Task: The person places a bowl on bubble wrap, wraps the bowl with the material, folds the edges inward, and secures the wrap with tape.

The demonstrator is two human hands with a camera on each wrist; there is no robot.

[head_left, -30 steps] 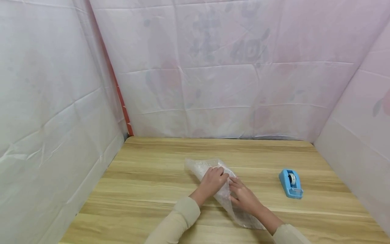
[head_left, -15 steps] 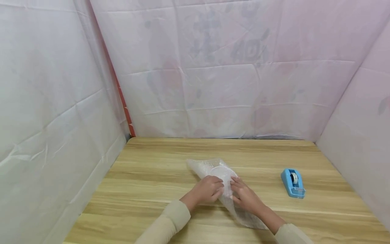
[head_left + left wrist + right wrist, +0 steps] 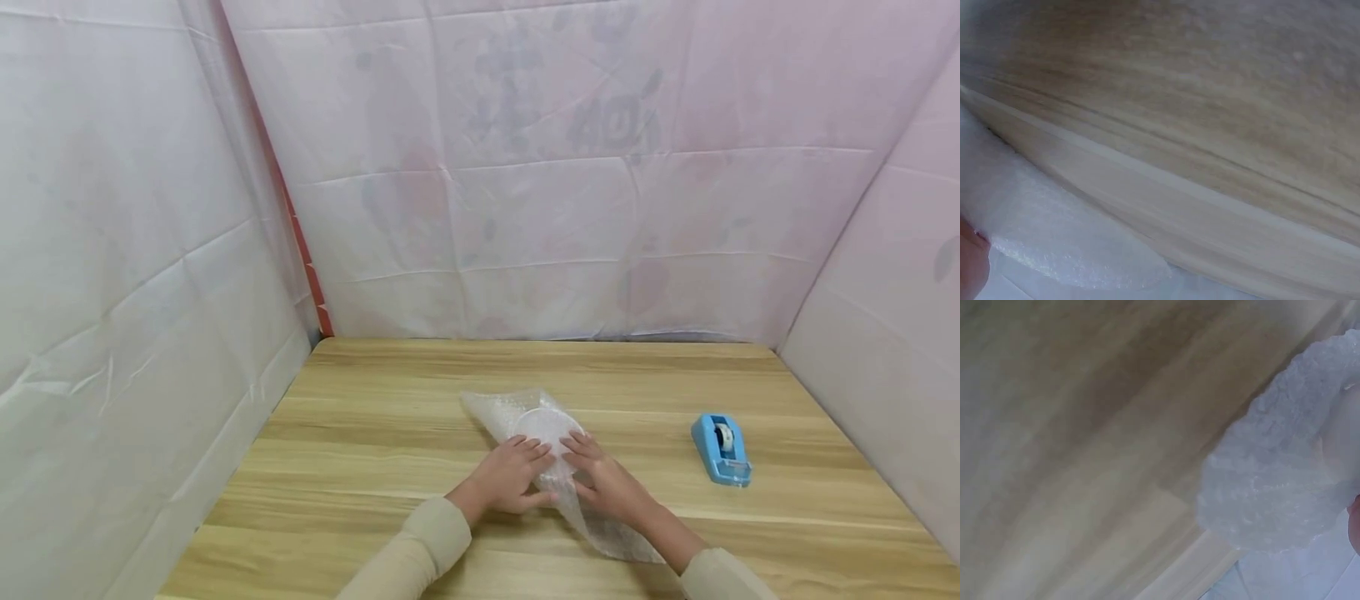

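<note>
A sheet of clear bubble wrap (image 3: 495, 408) lies slantwise on the wooden table, partly folded over a white round thing (image 3: 542, 423) with a raised rim, like a plate or bowl. My left hand (image 3: 506, 477) rests on its left side, fingers stretched across the wrap and thumb lower down. From the right, my right hand (image 3: 611, 492) presses the wrap with extended fingers. In the left wrist view the bubble wrap (image 3: 1072, 244) shows beside a fingertip (image 3: 971, 265). In the right wrist view its edge (image 3: 1266, 487) bulges around the smooth white thing (image 3: 1342, 440).
A blue tape dispenser (image 3: 720, 450) with a roll of tape stands on the right of the wooden table (image 3: 375, 417). Pale printed sheets (image 3: 525, 208) hang behind and on both sides of the table.
My left hand lets go of the wrap's edge, drops down and left, then spreads flat on the wrap. The round white thing shows more. My right hand stays nearly in place.
</note>
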